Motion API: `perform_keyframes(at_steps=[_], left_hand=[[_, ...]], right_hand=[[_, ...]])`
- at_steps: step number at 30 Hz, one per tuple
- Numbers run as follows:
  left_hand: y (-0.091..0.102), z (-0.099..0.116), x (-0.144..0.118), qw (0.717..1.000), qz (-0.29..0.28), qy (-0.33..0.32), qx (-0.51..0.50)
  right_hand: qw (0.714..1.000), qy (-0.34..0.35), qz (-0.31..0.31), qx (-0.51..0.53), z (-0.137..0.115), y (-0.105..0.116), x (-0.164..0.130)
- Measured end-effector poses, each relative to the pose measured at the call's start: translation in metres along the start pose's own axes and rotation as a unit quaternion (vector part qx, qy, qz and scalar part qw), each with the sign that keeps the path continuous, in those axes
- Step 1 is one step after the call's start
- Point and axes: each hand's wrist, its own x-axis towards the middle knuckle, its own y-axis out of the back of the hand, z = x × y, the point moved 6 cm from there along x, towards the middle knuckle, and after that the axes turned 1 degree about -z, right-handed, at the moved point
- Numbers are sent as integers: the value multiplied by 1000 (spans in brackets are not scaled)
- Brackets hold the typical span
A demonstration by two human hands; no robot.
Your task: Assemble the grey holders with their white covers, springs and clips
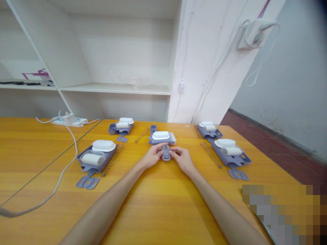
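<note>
A small grey-blue plastic piece point(166, 152) is pinched between my left hand point(152, 156) and my right hand point(182, 158), just above the yellow wooden table point(153, 204). Right behind it lies a grey-blue tray with a white lid point(161, 137). A thin metal spring point(142, 134) rests on the table to the left of that tray.
Other grey-blue trays with white parts lie at left point(96, 156), back left point(122, 126), back right point(208, 129) and right point(230, 152), with springs point(211, 153) beside them. A white power strip point(69, 120) and its cable point(61, 173) cross the left side. White shelves stand behind.
</note>
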Motion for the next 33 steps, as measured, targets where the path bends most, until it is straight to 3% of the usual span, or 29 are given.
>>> perform_keyframes(at_steps=[18,24,33], left_hand=[[-1,0,-2,1000,3,10,-28],[1,-1,-2,999,4,20,-45],[6,-4,-1,998,46,6,-44]], right_hand=[[999,21,16,-27,-4,2,-1],[999,38,-5,-20,-3,1,-1],[991,69,-26,-113,-19,-9,-12]])
